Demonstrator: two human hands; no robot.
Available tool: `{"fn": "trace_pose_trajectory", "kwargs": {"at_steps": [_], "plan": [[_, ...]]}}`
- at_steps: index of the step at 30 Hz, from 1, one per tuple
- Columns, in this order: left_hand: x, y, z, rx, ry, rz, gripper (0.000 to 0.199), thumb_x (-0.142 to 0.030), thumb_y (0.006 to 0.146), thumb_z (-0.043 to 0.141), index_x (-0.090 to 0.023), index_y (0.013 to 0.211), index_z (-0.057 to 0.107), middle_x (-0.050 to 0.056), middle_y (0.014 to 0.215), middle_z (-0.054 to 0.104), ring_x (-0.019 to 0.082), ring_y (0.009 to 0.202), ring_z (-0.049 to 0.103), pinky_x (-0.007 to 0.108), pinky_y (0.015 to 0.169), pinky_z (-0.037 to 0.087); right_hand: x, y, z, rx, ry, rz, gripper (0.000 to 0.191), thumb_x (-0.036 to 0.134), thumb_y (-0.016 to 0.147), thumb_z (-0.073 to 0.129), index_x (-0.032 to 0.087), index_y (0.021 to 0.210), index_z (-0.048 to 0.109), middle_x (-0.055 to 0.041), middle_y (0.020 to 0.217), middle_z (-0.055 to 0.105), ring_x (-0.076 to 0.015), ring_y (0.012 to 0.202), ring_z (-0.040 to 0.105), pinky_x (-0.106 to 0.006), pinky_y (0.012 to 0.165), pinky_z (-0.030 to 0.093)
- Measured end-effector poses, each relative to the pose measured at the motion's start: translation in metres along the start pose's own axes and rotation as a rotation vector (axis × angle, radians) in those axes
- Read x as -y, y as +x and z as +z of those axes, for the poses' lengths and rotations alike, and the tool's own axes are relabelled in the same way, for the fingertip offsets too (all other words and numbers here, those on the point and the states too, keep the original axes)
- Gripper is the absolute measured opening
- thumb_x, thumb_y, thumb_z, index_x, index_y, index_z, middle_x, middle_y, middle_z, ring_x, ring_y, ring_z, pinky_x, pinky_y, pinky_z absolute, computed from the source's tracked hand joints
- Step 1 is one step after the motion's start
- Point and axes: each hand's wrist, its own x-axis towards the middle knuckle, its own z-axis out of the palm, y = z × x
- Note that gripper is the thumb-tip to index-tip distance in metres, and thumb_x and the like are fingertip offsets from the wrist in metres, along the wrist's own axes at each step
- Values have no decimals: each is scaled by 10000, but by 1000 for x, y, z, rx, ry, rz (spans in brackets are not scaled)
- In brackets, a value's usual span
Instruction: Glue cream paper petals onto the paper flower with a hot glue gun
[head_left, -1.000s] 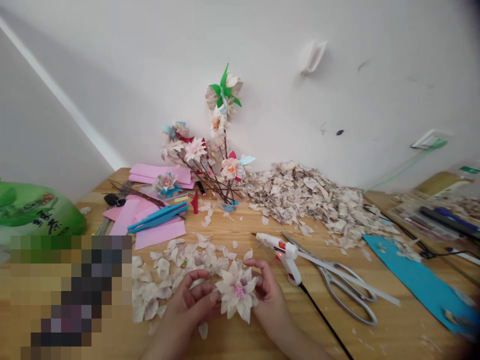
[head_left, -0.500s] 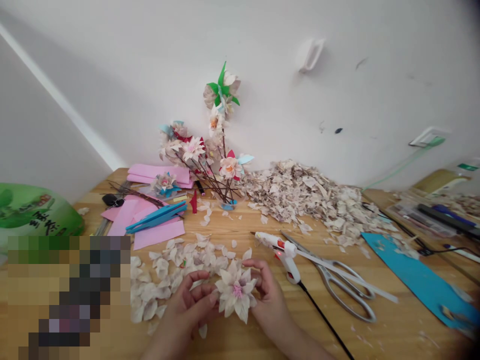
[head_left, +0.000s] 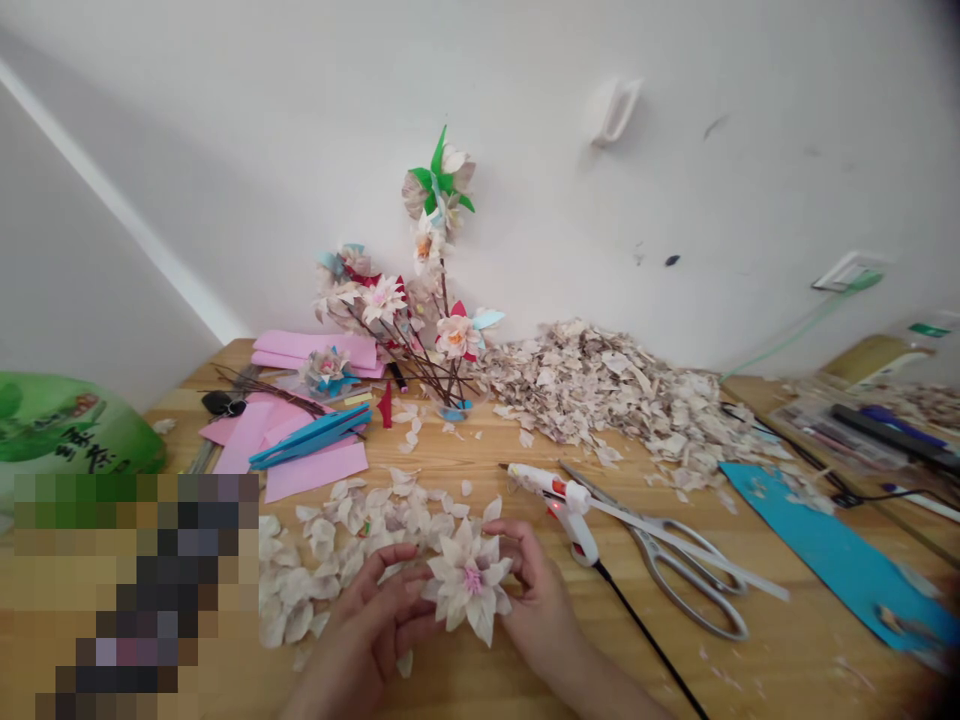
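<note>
A pale handmade flower (head_left: pixel 471 582) with pointed petals and a pink centre faces up toward me, held between both hands just above the table. My left hand (head_left: pixel 386 610) has its fingers curled at the flower's left side, with some fingertips hidden behind the petals. On the other side, my right hand (head_left: pixel 536 590) grips the flower's edge with thumb and bent fingers, partly covered by petals. Loose dried petals (head_left: pixel 315 570) lie spread beyond my left hand. A white glue gun (head_left: pixel 574 515) with a red light rests to the right of my right hand.
Large scissors (head_left: pixel 694 570) lie beside the glue gun, whose black cord runs toward me. A petal heap (head_left: pixel 600 390) stands along the wall. Finished flowers (head_left: pixel 454 335) rise on twigs at the back. Blue tweezers (head_left: pixel 311 435) and pink sheets (head_left: pixel 315 350) lie left; a blue sheet (head_left: pixel 832 555) lies right.
My left thumb has drawn back from the front of the flower's left petals. The flower stays in nearly the same place, and the whole view has shifted slightly.
</note>
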Motion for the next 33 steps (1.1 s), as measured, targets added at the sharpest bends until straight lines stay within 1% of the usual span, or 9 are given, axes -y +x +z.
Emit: {"fn": "trace_pose_trajectory", "kwargs": {"at_steps": [6,10,16,21,24,30,33], "plan": [[-4,0,0,2,6,-67,285,-89,719,631,-156,976,530,61,773,718,147,657,663,277,655,527,-2,0,-3,27,-50,-26,370,113,679,593,261,991,463,17,811,667,-147,714,638,-223,597,481],[-5,0,-1,2,-1,-91,291,-68,721,624,-147,983,523,49,738,708,136,618,655,278,639,530,-1,0,-7,54,-115,-57,380,100,681,583,262,1006,471,17,823,668,-148,726,633,-242,641,480],[-6,1,1,13,3,-94,291,-50,729,603,-140,990,510,53,753,705,146,649,661,299,680,530,3,2,-10,90,-212,-120,366,93,682,569,255,1001,488,23,799,662,-145,700,617,-246,646,475],[-8,0,1,31,-8,-122,289,-22,732,575,-125,993,510,68,767,711,153,642,668,309,688,531,4,2,-9,65,-229,-118,329,134,699,566,243,998,485,9,798,657,-154,686,614,-250,615,479],[-6,1,-1,44,-4,-132,282,-19,736,566,-119,993,513,77,767,711,159,657,671,311,695,529,5,2,-8,71,-240,-126,327,134,698,562,239,997,481,13,773,658,-156,674,615,-258,624,482],[-5,4,-3,47,-8,-136,242,-26,729,578,-127,947,547,37,687,685,143,609,652,299,662,523,8,1,-10,103,-264,-141,361,92,682,545,235,1006,477,6,813,668,-158,710,628,-257,646,491],[-5,4,-3,55,-15,-139,234,-29,720,585,-129,929,555,40,695,686,140,608,647,301,664,519,11,1,-11,112,-284,-153,355,95,691,535,230,1014,474,5,805,669,-158,707,630,-261,654,494]]}}
